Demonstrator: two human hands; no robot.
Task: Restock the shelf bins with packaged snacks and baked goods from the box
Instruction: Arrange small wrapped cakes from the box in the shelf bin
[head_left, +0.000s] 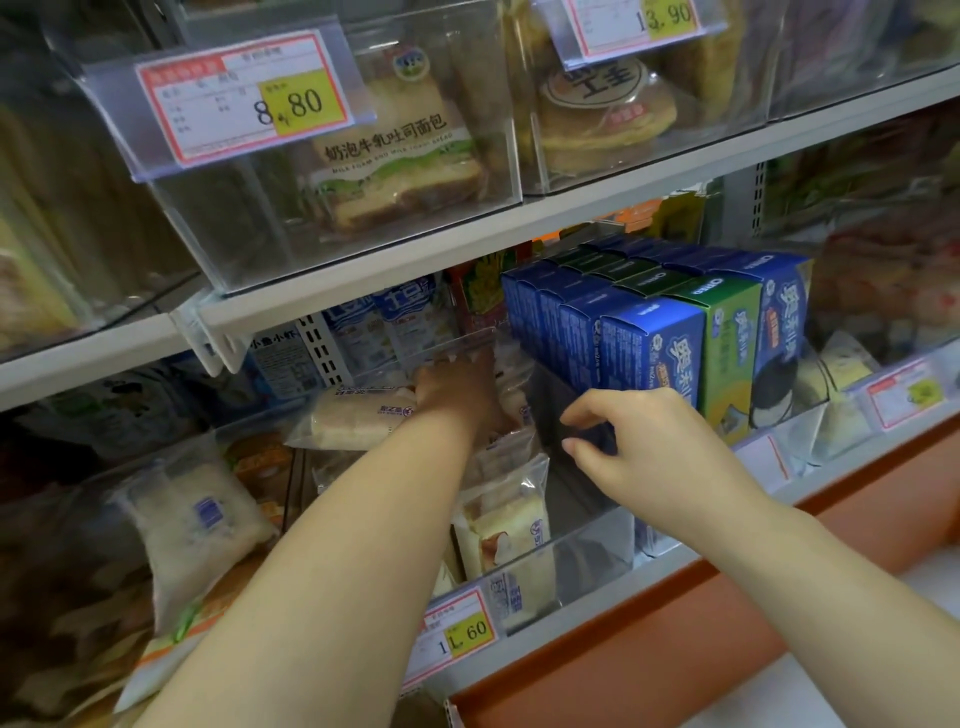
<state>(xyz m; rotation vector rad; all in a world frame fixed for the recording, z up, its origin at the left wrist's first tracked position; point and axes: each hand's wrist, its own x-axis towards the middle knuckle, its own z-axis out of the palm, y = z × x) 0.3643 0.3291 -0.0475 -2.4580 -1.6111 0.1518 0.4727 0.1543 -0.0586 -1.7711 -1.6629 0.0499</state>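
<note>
Clear plastic wrappers are crowding the bin (592, 551) where our left hand (457, 392) is reaching. Wrapped cakes (506, 525) are standing in a row just below its wrist, and a pale bread roll (363, 415) is lying just left of its knuckles. Its fingers are pushing in among the packets at the back, and we cannot tell whether they are gripping one or only pressing against it.

Our right hand (639, 441) is hovering to the right of the cakes, fingers curling, thumb and forefinger parted. A dark blue edge is showing between them, but we cannot tell whether they are pinching it. Just above those fingertips, blue cookie boxes (649, 348) are standing in tight rows, with a green box (727, 338) touching them on the side away from the thumb.

Beyond the left fingertips, milk cartons (405, 322) are standing at the back of the shelf. Under our left forearm a yellow price tag (457, 631) is showing 1.60. Above both hands a white shelf edge (467, 244) is carrying a clear tub (260, 218) of sliced toast (395, 156). Below the right wrist an orange panel (675, 623) is running along the base.
</note>
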